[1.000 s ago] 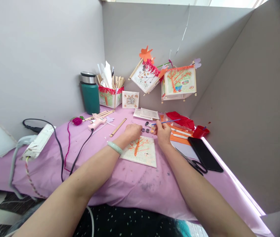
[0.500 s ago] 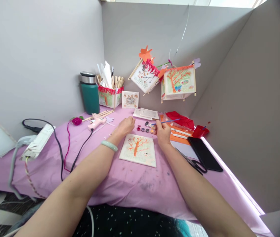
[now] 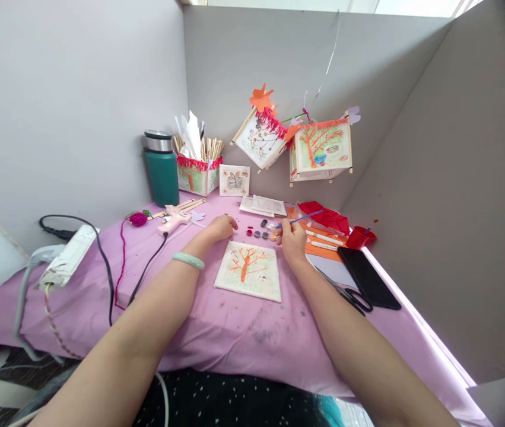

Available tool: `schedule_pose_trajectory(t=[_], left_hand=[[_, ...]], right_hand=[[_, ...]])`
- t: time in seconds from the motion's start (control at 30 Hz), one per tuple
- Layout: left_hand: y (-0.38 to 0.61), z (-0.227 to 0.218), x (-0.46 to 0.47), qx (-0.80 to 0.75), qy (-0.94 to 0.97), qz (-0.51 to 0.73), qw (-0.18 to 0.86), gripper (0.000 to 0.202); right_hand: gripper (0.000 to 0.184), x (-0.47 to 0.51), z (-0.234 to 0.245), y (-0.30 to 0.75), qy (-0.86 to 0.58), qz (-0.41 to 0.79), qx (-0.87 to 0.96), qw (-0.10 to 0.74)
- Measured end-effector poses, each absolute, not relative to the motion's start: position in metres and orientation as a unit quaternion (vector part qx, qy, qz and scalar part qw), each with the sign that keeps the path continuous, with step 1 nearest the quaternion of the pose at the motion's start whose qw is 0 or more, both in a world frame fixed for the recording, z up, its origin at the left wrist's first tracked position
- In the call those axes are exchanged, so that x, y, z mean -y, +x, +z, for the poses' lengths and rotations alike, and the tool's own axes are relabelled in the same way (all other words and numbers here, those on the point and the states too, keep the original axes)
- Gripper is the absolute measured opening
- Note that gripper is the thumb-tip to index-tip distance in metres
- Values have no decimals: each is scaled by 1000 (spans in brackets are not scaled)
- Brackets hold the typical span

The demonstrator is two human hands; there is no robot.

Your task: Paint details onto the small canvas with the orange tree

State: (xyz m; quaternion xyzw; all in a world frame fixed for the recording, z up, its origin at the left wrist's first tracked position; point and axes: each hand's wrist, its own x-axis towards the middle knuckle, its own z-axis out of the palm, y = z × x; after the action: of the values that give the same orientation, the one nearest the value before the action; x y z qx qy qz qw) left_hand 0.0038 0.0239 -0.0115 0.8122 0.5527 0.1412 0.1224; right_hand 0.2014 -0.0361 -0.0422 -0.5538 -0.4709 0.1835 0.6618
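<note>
1. Blue paintbrush (image 3: pixel 306 216) is pinched in the right hand (image 3: pixel 294 240), right beside the little paint pots (image 3: pixel 257 234).
2. Those sit just past the far edge of the tree panel (image 3: pixel 248 271), orange trunk and all, lying flat on the pinkish-purple cloth (image 3: pixel 243 332).
3. Left hand (image 3: pixel 222 228) is left of the pots, fingers loosely curled, can't tell if anything's in there.
4. Further out: scissors (image 3: pixel 351 292) and black phone (image 3: pixel 370 279) on the right, pink glue gun (image 3: pixel 176 222) on the left.
</note>
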Motion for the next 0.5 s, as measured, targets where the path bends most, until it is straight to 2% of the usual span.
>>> schedule_pose_trajectory(t=[0.1,0.3,0.5], left_hand=[[6,-12,-23,-534,828,132,112,30],[10,-13,-16,-514,844,137,71,31],[12,-13,-10,-481,863,145,57,28]], right_hand=[[23,35,-39,203,-556,201,443,675],[28,32,-31,210,-537,311,319,716],[28,26,-30,223,-522,370,218,737]])
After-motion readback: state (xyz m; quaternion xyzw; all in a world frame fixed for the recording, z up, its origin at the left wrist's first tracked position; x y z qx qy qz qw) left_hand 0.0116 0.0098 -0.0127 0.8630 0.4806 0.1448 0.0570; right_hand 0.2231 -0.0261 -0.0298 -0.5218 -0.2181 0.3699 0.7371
